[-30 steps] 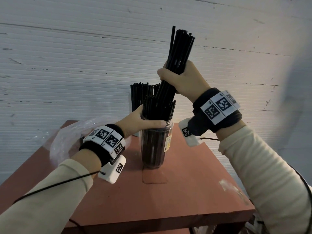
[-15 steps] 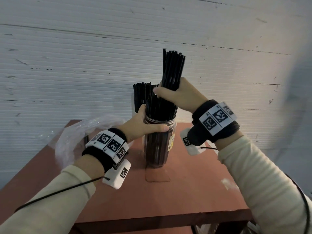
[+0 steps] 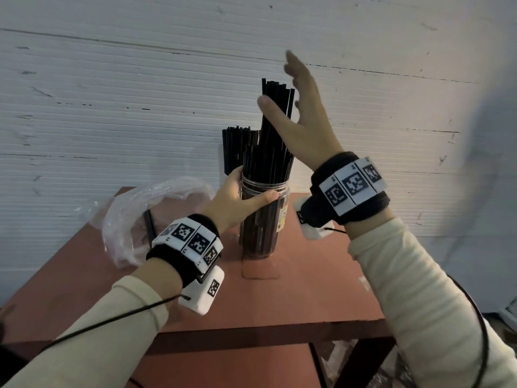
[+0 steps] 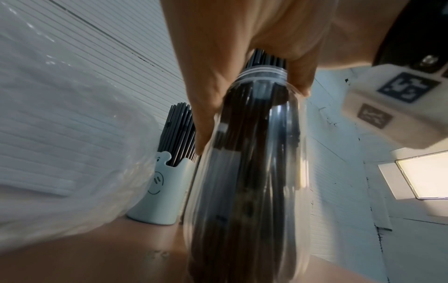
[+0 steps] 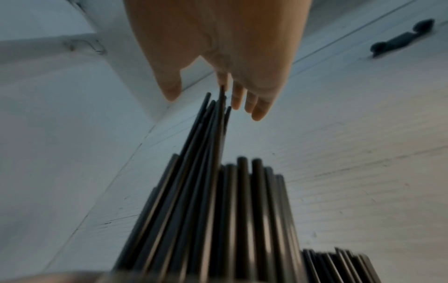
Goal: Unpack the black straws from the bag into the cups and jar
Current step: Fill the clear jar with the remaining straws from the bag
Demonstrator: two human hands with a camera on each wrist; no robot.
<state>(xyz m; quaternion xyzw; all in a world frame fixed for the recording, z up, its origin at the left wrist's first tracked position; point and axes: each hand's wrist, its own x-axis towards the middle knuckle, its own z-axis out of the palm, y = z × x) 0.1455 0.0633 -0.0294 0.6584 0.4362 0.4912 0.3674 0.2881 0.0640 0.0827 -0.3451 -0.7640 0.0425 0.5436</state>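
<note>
Two containers on the red table [image 3: 307, 289]: one clear jar [image 3: 263, 219] packed with black straws [image 3: 275, 141], a taller bunch sticking up above the rest, and behind it one pale cup [image 4: 162, 189] with a smiley face, also full of straws; too many to count. One clear plastic bag [image 3: 145, 208] lies left of the jar with at least one straw visible in it; the jar's label is too small to read. Left hand [image 3: 237, 203] grip wraps the jar's neck; right hand [image 3: 305, 119] grip is spread, fingers straight beside the tall bunch, holding nothing.
</note>
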